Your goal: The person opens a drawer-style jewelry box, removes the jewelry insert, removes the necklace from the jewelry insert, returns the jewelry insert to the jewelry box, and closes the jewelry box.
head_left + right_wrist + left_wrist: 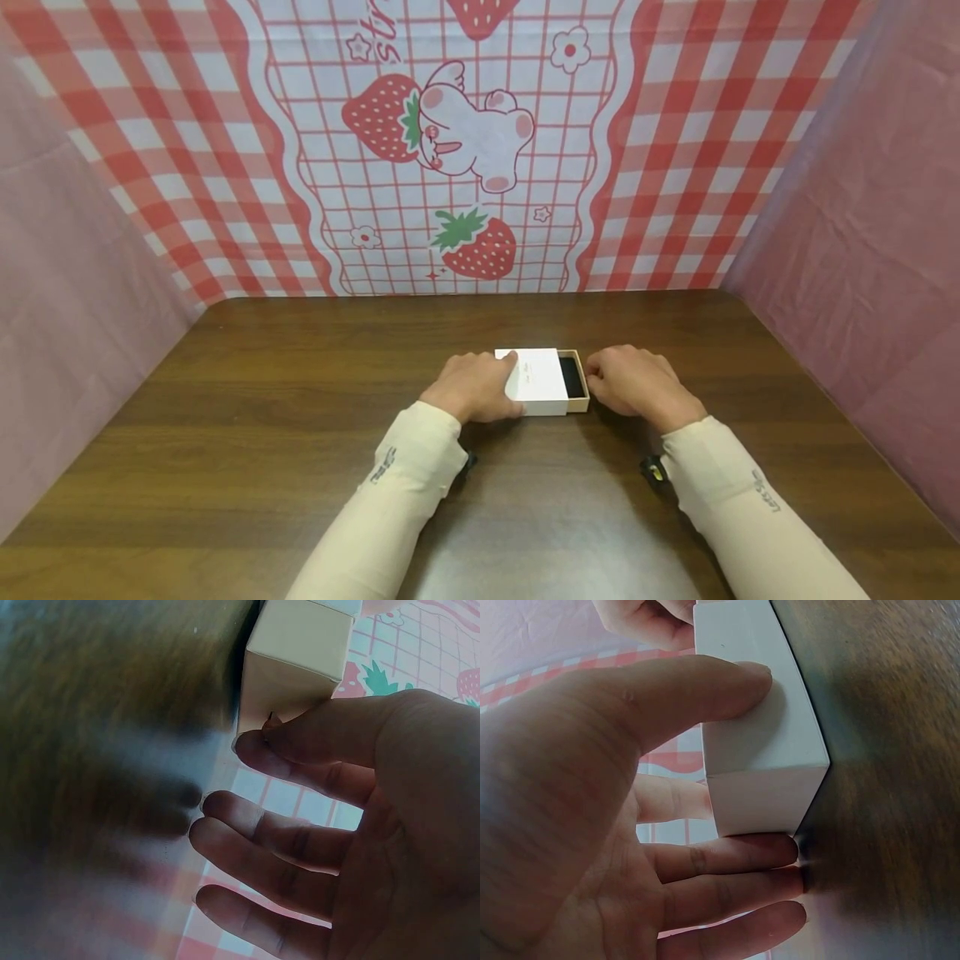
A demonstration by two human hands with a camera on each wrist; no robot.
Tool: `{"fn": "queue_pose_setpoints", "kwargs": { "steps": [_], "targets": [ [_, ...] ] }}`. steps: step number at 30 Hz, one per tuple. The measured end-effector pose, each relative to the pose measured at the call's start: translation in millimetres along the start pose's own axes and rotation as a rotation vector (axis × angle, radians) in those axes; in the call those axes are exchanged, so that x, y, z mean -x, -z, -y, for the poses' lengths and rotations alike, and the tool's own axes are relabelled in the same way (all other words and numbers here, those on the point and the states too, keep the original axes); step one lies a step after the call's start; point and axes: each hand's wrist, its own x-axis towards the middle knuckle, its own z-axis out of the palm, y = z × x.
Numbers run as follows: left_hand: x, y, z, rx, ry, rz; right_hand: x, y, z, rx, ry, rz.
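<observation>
A small white drawer-style box (536, 383) lies on the table, with faint print on its sleeve. Its beige inner drawer (579, 407) sticks partly out to the right, and a black lining or item (572, 377) shows inside. My left hand (480, 387) grips the left part of the sleeve, thumb on the near side (757, 746) and fingers at the far side and left end. At the drawer's outer end (292, 675), the thumb and index finger of my right hand (637, 383) pinch what looks like a small tab, mostly hidden. The other right fingers are loosely bent.
The brown wood-grain table (300, 450) extends around the box on all sides. A red-and-white strawberry cloth (465, 167) hangs along the back edge. Pink curtains (847, 250) stand at both sides.
</observation>
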Motion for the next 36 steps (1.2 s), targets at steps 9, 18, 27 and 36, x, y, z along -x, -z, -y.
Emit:
{"fn": "queue_pose_setpoints", "kwargs": {
  "steps": [9, 18, 27, 36],
  "targets": [
    [-1.2, -1.4, 0.2, -0.008, 0.002, 0.001, 1.5, 0.5, -1.1, 0.004, 0.002, -0.007],
    [-1.5, -2.2, 0.5, -0.012, 0.001, -0.005, 3.1, 2.2, -0.5, 0.001, -0.006, -0.001],
    [0.1, -3.2, 1.0, -0.003, 0.000, -0.010, 2.3, 1.0, -1.1, 0.005, -0.001, 0.004],
    [0.5, -2.1, -0.2, 0.000, 0.000, -0.017, 2.7, 2.0, -1.2, 0.005, -0.010, 0.007]
  ]
}}
